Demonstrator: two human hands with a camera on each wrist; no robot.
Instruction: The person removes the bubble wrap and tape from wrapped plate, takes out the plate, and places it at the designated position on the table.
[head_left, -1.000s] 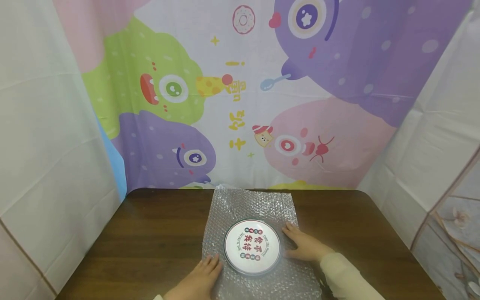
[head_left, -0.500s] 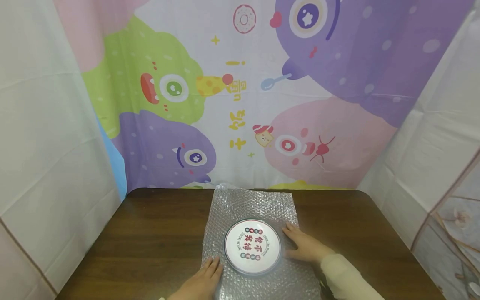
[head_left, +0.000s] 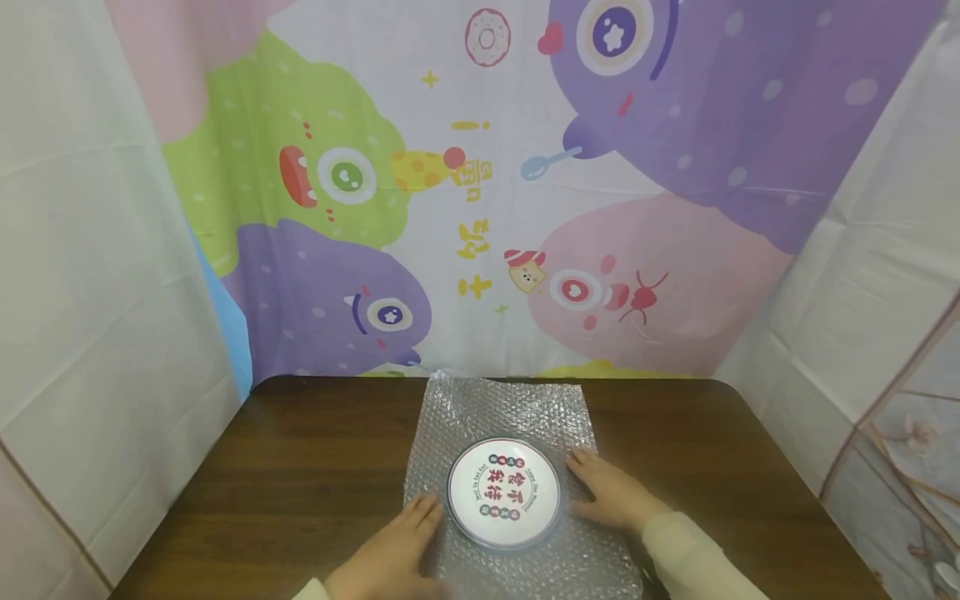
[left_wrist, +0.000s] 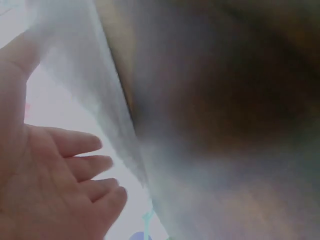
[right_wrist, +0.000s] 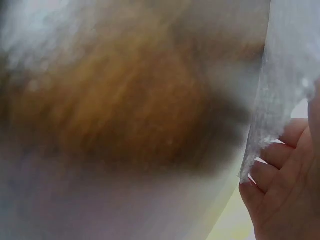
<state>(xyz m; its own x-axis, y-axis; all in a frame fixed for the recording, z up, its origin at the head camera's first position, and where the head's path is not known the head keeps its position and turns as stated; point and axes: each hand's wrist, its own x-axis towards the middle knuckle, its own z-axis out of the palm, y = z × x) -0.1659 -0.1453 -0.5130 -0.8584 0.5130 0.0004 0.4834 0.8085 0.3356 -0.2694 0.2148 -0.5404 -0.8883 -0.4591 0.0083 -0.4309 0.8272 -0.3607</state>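
Observation:
In the head view a round white plate (head_left: pixel 504 493) with a dark rim and red and dark lettering lies on a sheet of bubble wrap (head_left: pixel 510 407). My left hand (head_left: pixel 393 552) is at the sheet's left edge, just left of the plate, fingers extended and thumb blurred. On the other side, my right hand (head_left: pixel 611 493) rests over the right edge of the wrap, fingers spread beside the plate. The left wrist view shows the left hand's palm (left_wrist: pixel 45 185) with loosely bent fingers. In the right wrist view the right hand (right_wrist: pixel 287 185) touches the bubble wrap (right_wrist: pixel 285 65).
Under the wrap is a dark brown wooden table (head_left: pixel 315 467). A cloth printed with cartoon monsters (head_left: pixel 480 208) hangs behind its far edge. Pale sheets (head_left: pixel 90 250) flank the table on both sides. Much of each wrist view is blurred.
My left hand has shifted slightly forward along the wrap's left edge, and its thumb now stretches toward the sheet. The right hand, plate and bubble wrap stay about where they were.

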